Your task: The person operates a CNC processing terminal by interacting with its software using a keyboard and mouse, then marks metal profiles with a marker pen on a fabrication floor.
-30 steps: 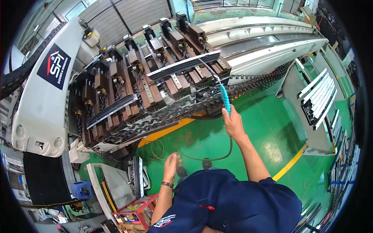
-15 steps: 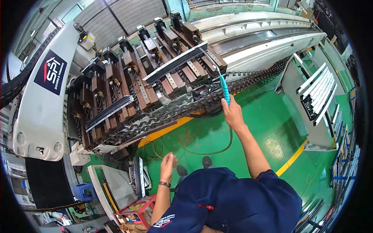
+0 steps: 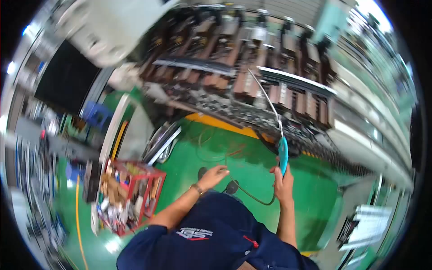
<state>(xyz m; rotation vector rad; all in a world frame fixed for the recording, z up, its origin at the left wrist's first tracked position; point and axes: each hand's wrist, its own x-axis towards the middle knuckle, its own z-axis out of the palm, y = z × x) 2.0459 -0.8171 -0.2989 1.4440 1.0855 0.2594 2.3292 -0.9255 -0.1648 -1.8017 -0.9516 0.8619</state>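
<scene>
My right hand [image 3: 284,183] is wrapped round the teal handle of an air blow gun [image 3: 283,153]. Its long thin metal tube points up and to the left, over the machine's front. A hose hangs in a curve below that hand. My left hand [image 3: 214,177] is in front of my body, above the floor, its fingers loosely curled and partly blurred; nothing can be made out in them. Beyond both hands, a dark profile [image 3: 193,65] and a second profile with a pale edge [image 3: 297,81] lie across the machine's brown clamp blocks.
A red-framed cart [image 3: 157,173] full of scraps stands at the lower left, near a blue stool [image 3: 96,113]. White-edged profiles [image 3: 164,145] lean beside a pale machine panel. More white profiles [image 3: 368,227] are at the lower right. A chain track runs along the machine's front.
The view has turned left and is blurred. The blow gun now points up-left over the machine's front. My left hand has swung from pointing upward to pointing right.
</scene>
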